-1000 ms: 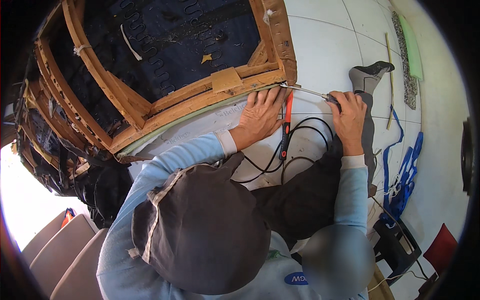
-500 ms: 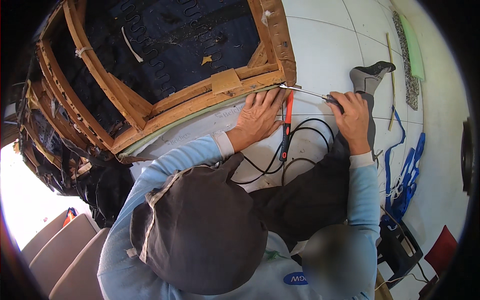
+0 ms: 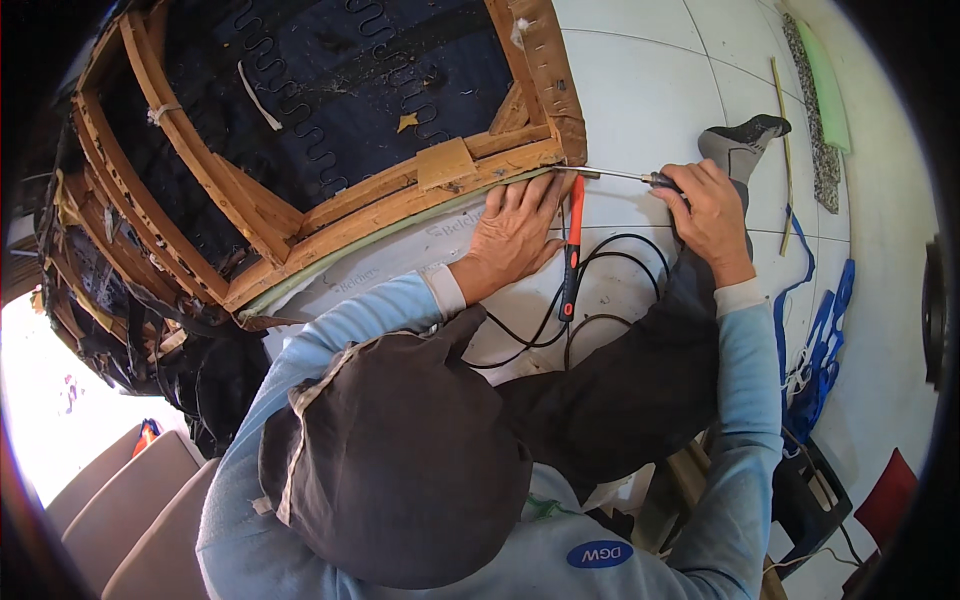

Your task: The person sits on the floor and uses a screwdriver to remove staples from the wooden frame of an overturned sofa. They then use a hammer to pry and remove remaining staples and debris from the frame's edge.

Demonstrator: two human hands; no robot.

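Observation:
A screwdriver point(image 3: 620, 176) with a dark handle and long metal shaft is gripped in my right hand point(image 3: 710, 215). Its tip meets the corner of an upturned wooden seat frame point(image 3: 400, 198), where the fabric is attached. My left hand point(image 3: 505, 235) lies with fingers extended on the pale printed fabric point(image 3: 400, 255) along the frame's near side, holding nothing. Close to its fingertips is a tool with an orange-and-black handle point(image 3: 571, 255), perhaps a hammer; its head is hard to make out. Brown covering point(image 3: 555, 80) wraps the frame's right edge.
Black cable point(image 3: 640, 240) loops over the white tiled floor point(image 3: 640, 90) beside my outstretched leg. Zigzag springs point(image 3: 285, 95) cross the frame's dark underside. Blue straps point(image 3: 818, 350) lie at right, beige chairs point(image 3: 130, 510) at lower left. A green strip point(image 3: 825, 85) runs along the wall.
My right hand has risen slightly and its forearm has swung outward to the right. The screwdriver now lies more level, its tip still at the corner. My left hand stays nearly in place.

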